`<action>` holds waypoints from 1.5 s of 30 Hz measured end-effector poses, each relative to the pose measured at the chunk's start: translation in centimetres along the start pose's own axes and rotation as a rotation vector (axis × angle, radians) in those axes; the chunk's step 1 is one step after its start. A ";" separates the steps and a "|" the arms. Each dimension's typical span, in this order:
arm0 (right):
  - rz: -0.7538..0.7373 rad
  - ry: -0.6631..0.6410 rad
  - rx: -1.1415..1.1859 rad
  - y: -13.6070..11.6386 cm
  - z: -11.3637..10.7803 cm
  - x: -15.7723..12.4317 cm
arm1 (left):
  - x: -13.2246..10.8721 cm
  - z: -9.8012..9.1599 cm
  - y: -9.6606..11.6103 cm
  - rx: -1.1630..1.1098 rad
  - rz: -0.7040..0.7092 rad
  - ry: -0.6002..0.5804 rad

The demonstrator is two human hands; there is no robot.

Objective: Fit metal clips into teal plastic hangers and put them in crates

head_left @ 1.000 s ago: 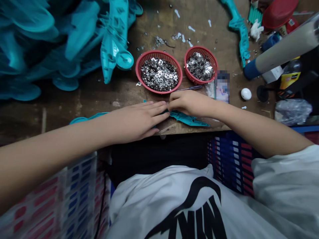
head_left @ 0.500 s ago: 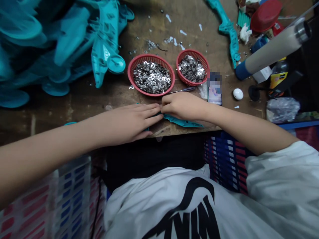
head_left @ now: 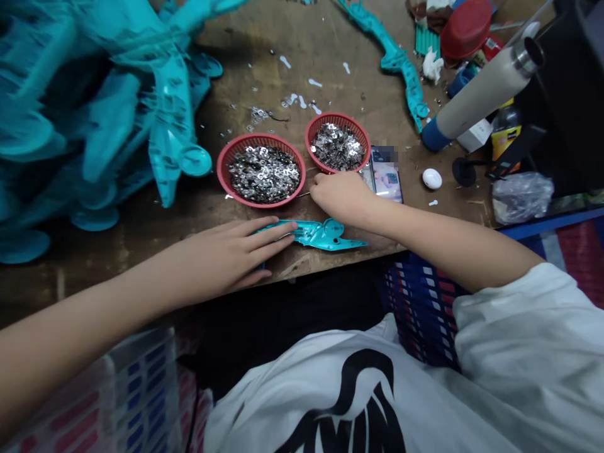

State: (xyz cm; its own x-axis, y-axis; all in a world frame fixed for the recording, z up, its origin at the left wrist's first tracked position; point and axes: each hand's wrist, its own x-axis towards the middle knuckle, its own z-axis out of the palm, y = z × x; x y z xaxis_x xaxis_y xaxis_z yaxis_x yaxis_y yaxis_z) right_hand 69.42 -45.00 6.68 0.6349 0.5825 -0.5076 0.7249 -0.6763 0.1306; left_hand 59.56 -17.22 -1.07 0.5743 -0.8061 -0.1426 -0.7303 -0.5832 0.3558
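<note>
A turquoise molded plastic piece (head_left: 325,235) lies along the front edge of the table. My left hand (head_left: 236,253) rests flat over its left part, fingers stretched out and spread. Beyond the piece, my right hand (head_left: 343,196) is closed with curled fingers over the handle of a thin screwdriver; only the metal shaft (head_left: 304,194) shows, poking out to the left. Behind my hands stand two red baskets, a larger one (head_left: 221,177) and a smaller one (head_left: 309,139), both filled with small shiny metal plates.
A big heap of turquoise plastic parts (head_left: 117,94) covers the left side. Another turquoise part (head_left: 394,60) lies at the back. To the right are a phone (head_left: 387,182), a white earbud case (head_left: 431,179), a bottle (head_left: 486,94) and a plastic bag (head_left: 523,197). Loose metal bits are scattered behind the baskets.
My right hand has left the turquoise piece and closed over the screwdriver handle, uncovering the piece's right part. My left hand stays on the piece. The whole view has shifted somewhat.
</note>
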 end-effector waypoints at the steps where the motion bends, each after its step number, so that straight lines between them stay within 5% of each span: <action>1: 0.002 0.004 0.002 0.0 0.1 0.1 | -0.1 0.0 -0.1 0.004 0.002 0.000; 10: -0.017 -0.002 0.022 0.6 0.5 0.9 | 0.1 0.3 -0.1 0.047 0.015 -0.006; 20: -0.109 -0.084 0.171 -0.9 -1.5 -1.8 | 0.1 -1.0 3.3 0.193 -0.063 0.060; 31: -0.147 -0.072 0.256 -1.8 0.3 -1.0 | -0.1 2.0 2.5 0.047 -0.042 0.094; 45: -0.155 -0.093 0.271 -2.5 -0.1 -1.6 | 1.6 0.5 3.7 0.072 -0.115 0.018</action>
State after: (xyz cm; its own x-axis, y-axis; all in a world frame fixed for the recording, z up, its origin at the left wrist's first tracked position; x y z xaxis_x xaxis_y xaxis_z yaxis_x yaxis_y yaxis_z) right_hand 66.57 -44.22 7.23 0.4859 0.6526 -0.5814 0.7057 -0.6854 -0.1794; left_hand 57.61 -20.67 -0.44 0.6618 -0.7320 -0.1619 -0.6835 -0.6778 0.2709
